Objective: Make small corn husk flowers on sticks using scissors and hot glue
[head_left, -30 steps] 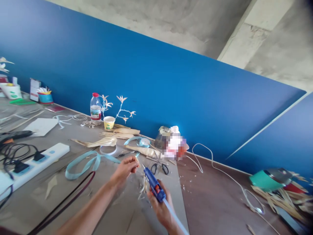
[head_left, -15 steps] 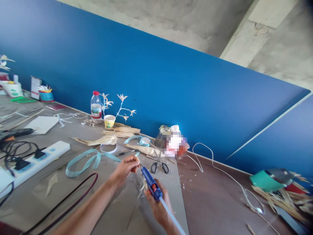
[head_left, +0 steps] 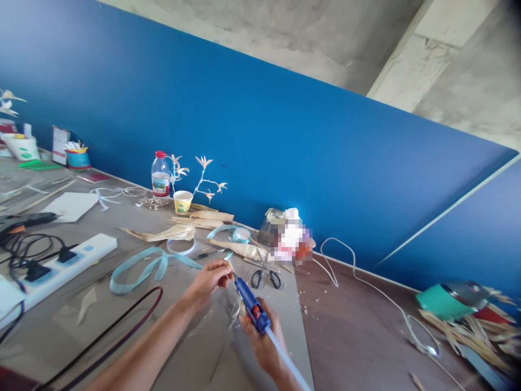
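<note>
My right hand (head_left: 264,338) is wrapped round a blue glue gun (head_left: 249,302), with a long pale glue stick (head_left: 288,360) coming out of its back end. The gun's nozzle points up and left, close to the fingertips of my left hand (head_left: 212,278). Those fingers are pinched on a small pale piece (head_left: 229,266), too small to name. Just right of the nozzle lie scissors (head_left: 265,278) with black handles. Beyond my left hand are a light-blue ribbon (head_left: 157,266) and dried corn husks (head_left: 240,250).
At left lies a white power strip (head_left: 81,266) with black plugs, near a looped dark cable (head_left: 157,296). Along the blue partition (head_left: 285,136) stand a red-capped bottle (head_left: 160,176), a yellow cup (head_left: 183,202) and a glass jar (head_left: 268,225). A green container (head_left: 442,300) lies at right.
</note>
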`<control>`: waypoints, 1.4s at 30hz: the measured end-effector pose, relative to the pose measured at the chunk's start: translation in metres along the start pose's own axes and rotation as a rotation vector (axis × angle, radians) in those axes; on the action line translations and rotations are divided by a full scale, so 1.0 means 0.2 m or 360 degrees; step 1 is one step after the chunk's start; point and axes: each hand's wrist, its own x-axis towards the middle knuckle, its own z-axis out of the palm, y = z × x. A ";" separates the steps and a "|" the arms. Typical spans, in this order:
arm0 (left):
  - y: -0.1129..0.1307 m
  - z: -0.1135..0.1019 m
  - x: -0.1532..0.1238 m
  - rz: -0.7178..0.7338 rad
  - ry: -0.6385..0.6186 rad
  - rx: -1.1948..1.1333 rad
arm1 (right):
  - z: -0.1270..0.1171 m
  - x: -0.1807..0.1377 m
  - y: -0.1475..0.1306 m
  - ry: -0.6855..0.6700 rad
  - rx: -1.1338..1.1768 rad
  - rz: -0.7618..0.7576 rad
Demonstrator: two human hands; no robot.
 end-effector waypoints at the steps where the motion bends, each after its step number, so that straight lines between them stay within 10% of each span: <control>1: -0.01 0.00 0.00 0.0001 -0.0001 0.0011 | 0.00 0.00 0.00 -0.0003 0.0008 -0.0005; 42: -0.01 -0.01 0.01 -0.0043 0.0006 0.0008 | -0.01 0.00 0.03 0.0003 -0.0119 0.0038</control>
